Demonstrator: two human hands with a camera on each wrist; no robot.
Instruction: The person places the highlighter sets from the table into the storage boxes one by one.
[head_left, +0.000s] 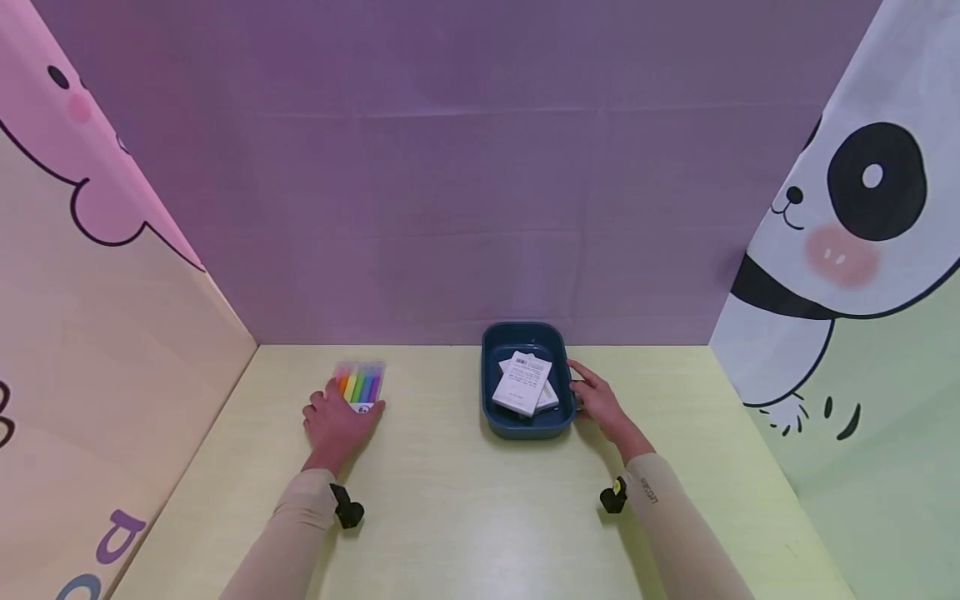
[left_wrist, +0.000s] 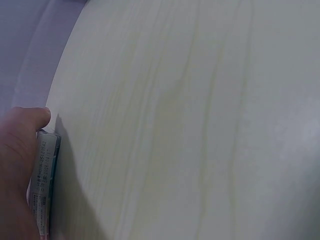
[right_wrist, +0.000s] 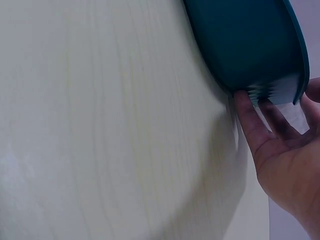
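My left hand (head_left: 341,425) grips a clear pack of coloured markers (head_left: 360,386) at the left of the table, thumb along its right side and fingers on the other. In the left wrist view, the pack's printed narrow edge (left_wrist: 44,175) shows beside the thumb. Right of centre stands a dark blue plastic basket (head_left: 527,430), with a white printed box (head_left: 522,382) lying over another white box (head_left: 550,398) inside. My right hand (head_left: 602,407) touches the basket's right side from outside. In the right wrist view, its fairly straight fingers (right_wrist: 250,117) meet the ribbed outer wall.
The pale wooden table (head_left: 450,508) ends at a purple cloth backdrop (head_left: 450,208). Printed side panels stand left and right, one with a panda (head_left: 840,275). A small black device (head_left: 347,507) is strapped to the left wrist, and another device (head_left: 613,497) to the right.
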